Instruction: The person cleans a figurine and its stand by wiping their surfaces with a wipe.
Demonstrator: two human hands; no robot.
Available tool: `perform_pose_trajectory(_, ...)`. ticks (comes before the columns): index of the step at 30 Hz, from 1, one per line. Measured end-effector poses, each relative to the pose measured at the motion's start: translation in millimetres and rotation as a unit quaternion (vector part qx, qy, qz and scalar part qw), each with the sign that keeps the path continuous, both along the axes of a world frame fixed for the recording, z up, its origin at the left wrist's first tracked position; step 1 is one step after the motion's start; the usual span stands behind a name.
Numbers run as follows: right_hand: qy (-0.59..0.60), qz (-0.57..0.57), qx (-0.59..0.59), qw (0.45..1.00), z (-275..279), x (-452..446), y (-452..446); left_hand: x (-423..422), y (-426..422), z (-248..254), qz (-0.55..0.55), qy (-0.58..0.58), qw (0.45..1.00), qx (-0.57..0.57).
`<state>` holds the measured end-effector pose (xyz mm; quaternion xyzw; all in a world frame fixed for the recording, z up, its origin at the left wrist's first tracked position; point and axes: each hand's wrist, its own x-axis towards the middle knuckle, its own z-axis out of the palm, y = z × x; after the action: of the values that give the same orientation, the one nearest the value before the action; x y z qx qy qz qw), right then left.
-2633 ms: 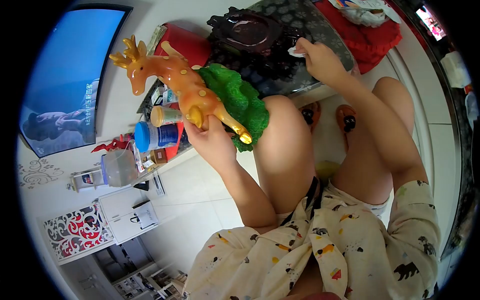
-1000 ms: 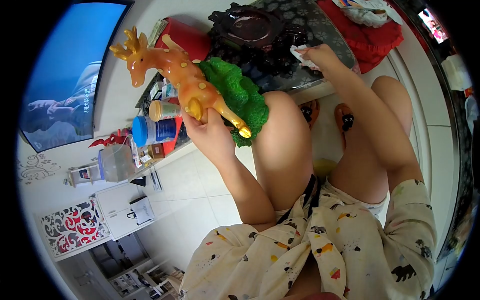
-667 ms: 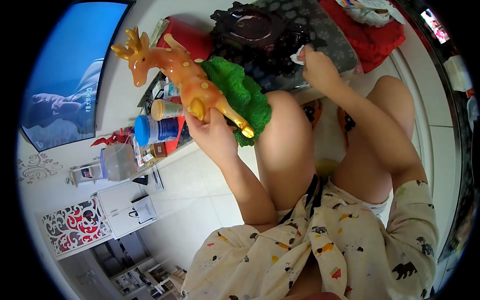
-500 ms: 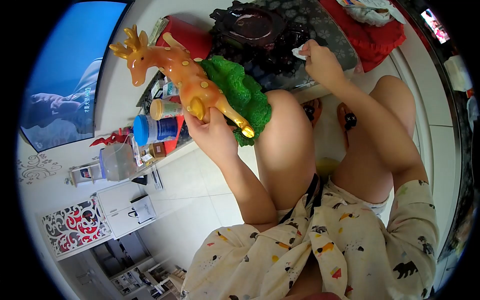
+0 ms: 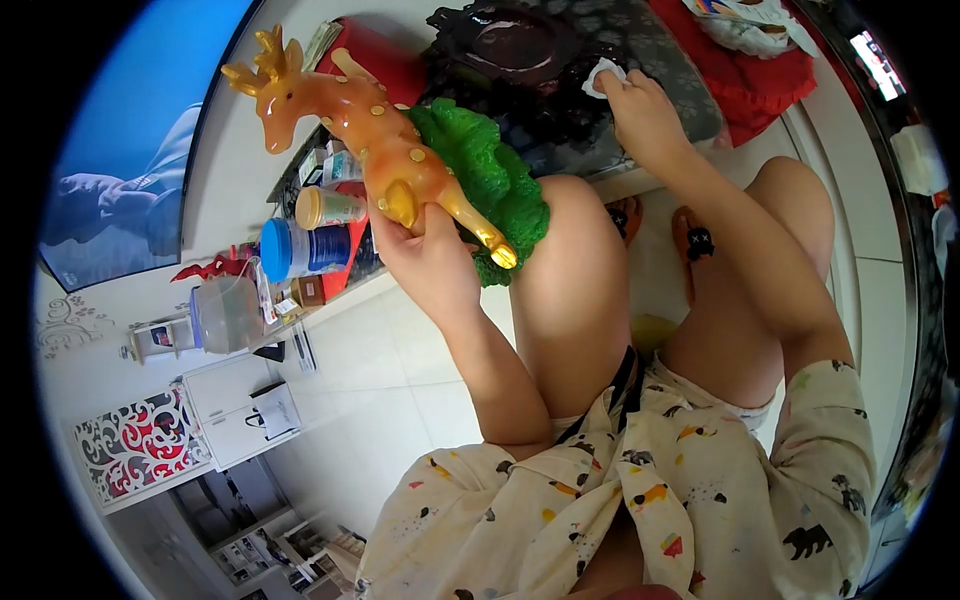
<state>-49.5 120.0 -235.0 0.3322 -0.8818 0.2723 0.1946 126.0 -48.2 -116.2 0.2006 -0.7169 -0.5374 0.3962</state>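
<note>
A glossy orange deer figurine (image 5: 385,150) with golden antlers, spots and hooves is tilted on its green leafy base (image 5: 485,175), which rests against my left thigh. My left hand (image 5: 430,262) is closed around the lower part of the figurine near a golden leg; some fingers are hidden behind it. My right hand (image 5: 640,112) pinches a crumpled white tissue (image 5: 602,76). The tissue is at the edge of a dark, ornate carved piece (image 5: 515,50) lying on the dark patterned tabletop (image 5: 690,105). Whether the tissue touches the carving is hard to tell.
Behind the deer are a red container (image 5: 375,62), a jar with a tan lid (image 5: 325,207) and a blue-lidded tub (image 5: 290,250). A red cloth (image 5: 755,85) with a plastic bag (image 5: 755,30) lies at the upper right. A lit television (image 5: 130,150) stands at left.
My right hand has shifted slightly with the tissue, which now shows more. The deer stays in my left hand, and the view has tilted a little.
</note>
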Motion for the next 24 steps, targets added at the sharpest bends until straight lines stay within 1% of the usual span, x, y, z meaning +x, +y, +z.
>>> perform_pose_trajectory(3,0.022,0.007,0.034,0.999,-1,0,1,1,8,9,-0.007,-0.025,0.999,0.029)
perform_pose_trajectory(8,0.032,0.016,0.059,0.998,-2,1,1,1,8,11,-0.002,-0.042,0.999,0.028)
perform_pose_trajectory(14,0.074,-0.025,0.068,0.995,-6,4,-6,1,11,12,-0.008,-0.028,0.999,0.035)
perform_pose_trajectory(17,0.042,-0.054,0.102,0.992,1,10,-9,2,10,12,-0.002,-0.036,0.999,0.034)
perform_pose_trajectory(24,0.012,-0.081,0.082,0.993,-3,10,-13,4,10,13,0.004,-0.052,0.998,0.027)
